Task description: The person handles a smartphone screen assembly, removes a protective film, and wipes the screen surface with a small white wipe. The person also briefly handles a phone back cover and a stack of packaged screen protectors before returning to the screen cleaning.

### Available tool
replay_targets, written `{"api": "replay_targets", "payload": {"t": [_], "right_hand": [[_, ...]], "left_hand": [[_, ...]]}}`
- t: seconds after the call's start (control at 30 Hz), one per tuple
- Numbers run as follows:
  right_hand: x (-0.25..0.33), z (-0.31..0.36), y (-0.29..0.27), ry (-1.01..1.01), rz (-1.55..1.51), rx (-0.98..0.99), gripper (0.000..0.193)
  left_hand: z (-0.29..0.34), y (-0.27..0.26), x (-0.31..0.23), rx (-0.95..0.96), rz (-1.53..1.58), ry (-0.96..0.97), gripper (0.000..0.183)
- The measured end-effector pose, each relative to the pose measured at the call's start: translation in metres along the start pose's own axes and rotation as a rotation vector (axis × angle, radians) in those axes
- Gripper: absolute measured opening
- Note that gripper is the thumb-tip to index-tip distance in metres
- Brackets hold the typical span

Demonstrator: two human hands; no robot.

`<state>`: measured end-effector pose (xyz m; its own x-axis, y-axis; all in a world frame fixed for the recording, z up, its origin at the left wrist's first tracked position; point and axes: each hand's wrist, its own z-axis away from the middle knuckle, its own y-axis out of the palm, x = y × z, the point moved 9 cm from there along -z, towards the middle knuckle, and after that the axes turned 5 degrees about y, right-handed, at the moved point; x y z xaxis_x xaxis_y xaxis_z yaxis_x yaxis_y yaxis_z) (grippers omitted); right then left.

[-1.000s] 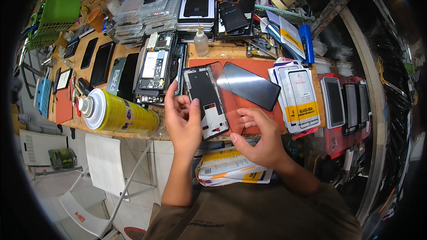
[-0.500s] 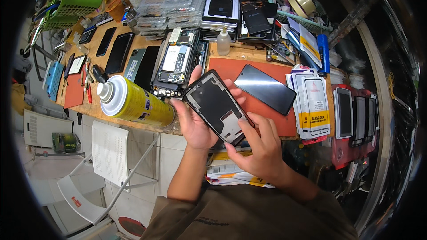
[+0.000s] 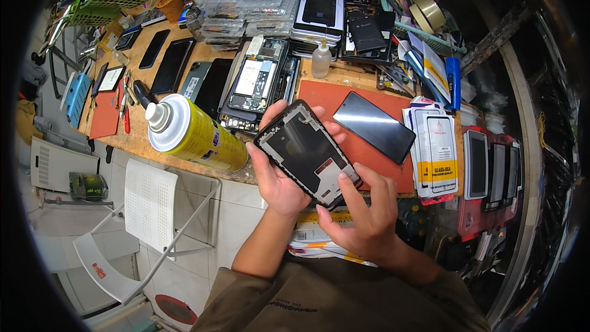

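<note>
The half-curled left hand (image 3: 283, 189) grips and the part-open right hand (image 3: 370, 218) touches the already exposed black rectangular phone frame (image 3: 300, 142), unjoined to the glossy dark rectangular panel (image 3: 376, 130).

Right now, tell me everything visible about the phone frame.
The phone frame has a dark plastic-looking rim, a black inner panel, pale border patches and a cutout near its lower end. It slants in the left hand, near the workbench edge; the right hand appears to touch its lower part.
</note>
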<state>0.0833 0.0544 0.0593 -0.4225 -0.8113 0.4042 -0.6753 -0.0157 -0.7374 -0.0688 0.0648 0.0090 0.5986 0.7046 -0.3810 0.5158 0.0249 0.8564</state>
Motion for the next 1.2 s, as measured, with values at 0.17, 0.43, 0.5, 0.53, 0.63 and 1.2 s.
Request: {"api": "replay_targets", "payload": {"t": [0.17,0.43,0.5,0.53,0.63,1.2], "right_hand": [[0.003,-0.001,-0.006,-0.021,-0.006,0.004,0.066],[0.004,0.004,-0.011,-0.001,0.018,-0.028,0.060],[0.004,0.005,-0.011,0.000,0.026,-0.030,0.060],[0.004,0.005,-0.011,0.005,0.029,-0.024,0.060],[0.003,0.006,-0.013,0.012,0.046,-0.036,0.061],[0.006,0.013,-0.018,-0.001,0.063,-0.095,0.064]], "left_hand": [[0.001,0.004,0.000,0.004,0.032,-0.003,0.077],[0.002,0.011,0.002,0.042,0.147,-0.019,0.076],[0.003,0.011,0.003,0.039,0.122,-0.023,0.076],[0.004,0.011,0.003,0.037,0.110,-0.024,0.076],[0.005,0.013,0.003,0.035,0.142,-0.019,0.076],[0.006,0.021,-0.001,0.066,0.147,-0.034,0.077]]}}
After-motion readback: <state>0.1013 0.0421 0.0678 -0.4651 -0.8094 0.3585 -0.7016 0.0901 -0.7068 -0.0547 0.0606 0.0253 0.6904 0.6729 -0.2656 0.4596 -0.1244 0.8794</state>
